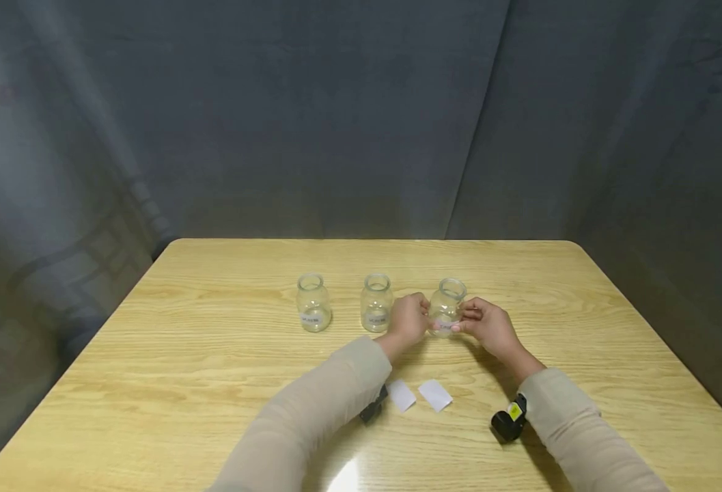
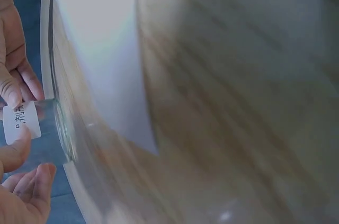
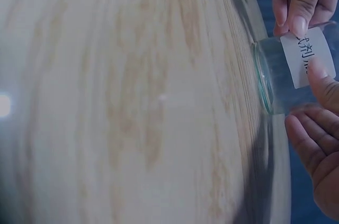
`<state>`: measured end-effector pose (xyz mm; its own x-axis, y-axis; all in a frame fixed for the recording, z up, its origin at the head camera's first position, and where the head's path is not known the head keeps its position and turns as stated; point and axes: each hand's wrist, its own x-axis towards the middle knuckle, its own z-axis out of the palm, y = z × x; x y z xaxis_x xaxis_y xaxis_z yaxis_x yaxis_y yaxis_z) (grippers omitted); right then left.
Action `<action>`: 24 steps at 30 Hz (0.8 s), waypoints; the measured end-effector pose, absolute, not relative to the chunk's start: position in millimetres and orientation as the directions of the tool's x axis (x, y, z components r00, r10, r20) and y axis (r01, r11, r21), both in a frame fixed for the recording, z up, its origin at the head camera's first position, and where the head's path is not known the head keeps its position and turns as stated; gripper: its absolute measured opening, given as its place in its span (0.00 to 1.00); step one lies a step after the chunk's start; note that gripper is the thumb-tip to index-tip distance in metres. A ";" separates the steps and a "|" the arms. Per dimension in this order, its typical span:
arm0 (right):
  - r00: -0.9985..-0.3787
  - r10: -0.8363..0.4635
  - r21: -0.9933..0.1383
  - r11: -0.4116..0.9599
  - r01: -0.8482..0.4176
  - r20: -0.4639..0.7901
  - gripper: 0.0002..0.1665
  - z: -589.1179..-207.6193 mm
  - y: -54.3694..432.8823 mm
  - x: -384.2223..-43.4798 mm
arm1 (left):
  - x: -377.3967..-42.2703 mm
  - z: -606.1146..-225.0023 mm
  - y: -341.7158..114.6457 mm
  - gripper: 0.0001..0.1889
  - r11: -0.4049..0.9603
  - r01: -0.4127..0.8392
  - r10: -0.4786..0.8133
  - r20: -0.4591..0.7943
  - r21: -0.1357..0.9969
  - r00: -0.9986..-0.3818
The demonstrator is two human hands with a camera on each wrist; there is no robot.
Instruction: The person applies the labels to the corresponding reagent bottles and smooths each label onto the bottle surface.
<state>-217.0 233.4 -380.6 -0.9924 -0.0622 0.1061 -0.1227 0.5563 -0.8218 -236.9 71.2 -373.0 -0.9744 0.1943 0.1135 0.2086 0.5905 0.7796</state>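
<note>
A clear glass jar [image 1: 448, 304] stands at the right of a row of three. My left hand [image 1: 408, 320] holds its left side and my right hand [image 1: 491, 326] its right side, fingers curved about the glass. Both thumbs press a white label [image 3: 294, 62] with dark handwriting onto the front of the jar; the thumb tips cover part of the writing. Beside my left hand stands the middle glass jar [image 1: 376, 297], and farther left another glass jar [image 1: 313, 299]. Each of these two also bears a white label with writing low on its front.
Two white paper pieces [image 1: 436, 395] lie on the wooden table [image 1: 213, 355] in front of the held jar, between the forearms. A black wrist camera [image 1: 508, 425] hangs under the right wrist, another [image 1: 373, 408] under the left. Grey curtains [image 1: 311, 123] enclose the table's back and sides.
</note>
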 end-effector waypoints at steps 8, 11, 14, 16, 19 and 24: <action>-0.993 -0.052 -0.815 0.568 -0.114 0.102 0.20 -380.4 233.3 -213.3 | -235.0 -373.2 71.2 0.17 0.588 0.215 0.211 0.108 0.780 -0.971; -0.996 -0.065 -0.841 0.534 -0.090 0.065 0.24 -380.6 233.2 -213.0 | -235.1 -373.9 70.7 0.17 0.589 0.216 0.208 0.111 0.779 -0.972; -0.997 -0.080 -0.859 0.508 -0.063 0.026 0.27 -380.1 233.0 -211.9 | -234.6 -373.8 69.6 0.18 0.585 0.199 0.209 0.091 0.786 -0.974; -0.996 -0.086 -0.855 0.515 -0.059 0.016 0.28 -379.5 233.1 -211.0 | -233.7 -372.9 68.0 0.19 0.581 0.182 0.214 0.067 0.793 -0.975; -0.996 -0.092 -0.832 0.552 -0.059 0.010 0.27 -377.5 234.3 -208.3 | -231.1 -372.4 63.2 0.21 0.577 0.166 0.230 0.035 0.800 -0.973; -0.994 -0.100 -0.738 0.668 -0.092 0.033 0.20 -373.1 240.4 -201.2 | -220.4 -369.5 47.5 0.20 0.565 0.205 0.313 0.022 0.799 -0.950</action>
